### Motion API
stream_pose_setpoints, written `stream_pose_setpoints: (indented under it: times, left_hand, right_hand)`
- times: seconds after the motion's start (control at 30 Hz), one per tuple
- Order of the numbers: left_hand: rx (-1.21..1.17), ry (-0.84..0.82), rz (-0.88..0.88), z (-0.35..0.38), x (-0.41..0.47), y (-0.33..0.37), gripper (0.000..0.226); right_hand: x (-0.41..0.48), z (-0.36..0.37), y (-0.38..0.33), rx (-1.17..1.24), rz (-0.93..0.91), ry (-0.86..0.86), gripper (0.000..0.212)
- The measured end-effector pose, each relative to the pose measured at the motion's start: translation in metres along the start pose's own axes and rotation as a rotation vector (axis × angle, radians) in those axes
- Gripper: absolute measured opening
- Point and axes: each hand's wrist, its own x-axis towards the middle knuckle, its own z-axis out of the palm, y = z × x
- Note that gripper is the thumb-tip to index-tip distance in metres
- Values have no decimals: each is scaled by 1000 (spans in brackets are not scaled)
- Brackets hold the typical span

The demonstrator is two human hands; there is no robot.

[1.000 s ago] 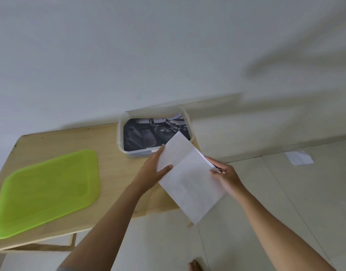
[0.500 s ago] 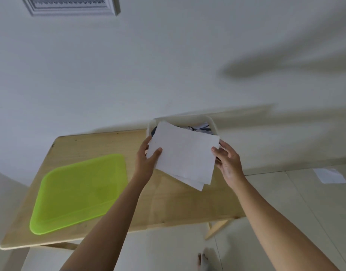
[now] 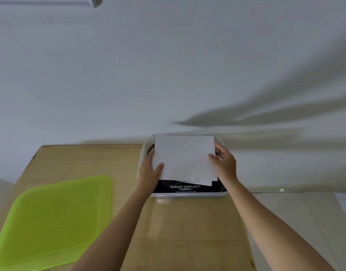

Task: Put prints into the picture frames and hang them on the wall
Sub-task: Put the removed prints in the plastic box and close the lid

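Fingers of the left hand are tucked under the left edge of a small stack of white sheets with the thumb pressed on top, so that hand pinches the paper. The right hand pinches the right edge the same way. Sweeping from the left, a lime-green tray lies on the near left of the wooden table, well apart from the hands. High on the wall at far left the corner of a white picture frame shows. Further right the sheets, blank side up, lie level over a clear plastic box at the table's far right; whether they rest in it or hover I cannot tell. Beneath them a dark print lettered ROBUST SIMPLICITY shows at the box's near end. A second ago the stack was held tilted off the table's near right edge, and half a second ago it was fanned above the box. Now it is squared with the box and low, its far edge at the box's far wall. That reads as the sheets going back in rather than one going to a frame, so framing and hanging look still ahead. On the floor at far right lies a loose sheet.
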Motion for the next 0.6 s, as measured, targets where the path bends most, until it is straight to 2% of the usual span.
stream_pose_setpoints:
  times: [0.07, 0.3, 0.6]
  left_hand:
    - [132, -35, -41, 8, 9, -7, 62]
    - [308, -162, -213, 26, 26, -29, 67]
    - [512, -254, -218, 28, 27, -38, 57]
  right_hand:
    - [15, 2, 12, -95, 2, -48, 46]
    - [40, 16, 42, -469, 53, -212, 61]
    - [31, 16, 52, -750, 61, -312, 58]
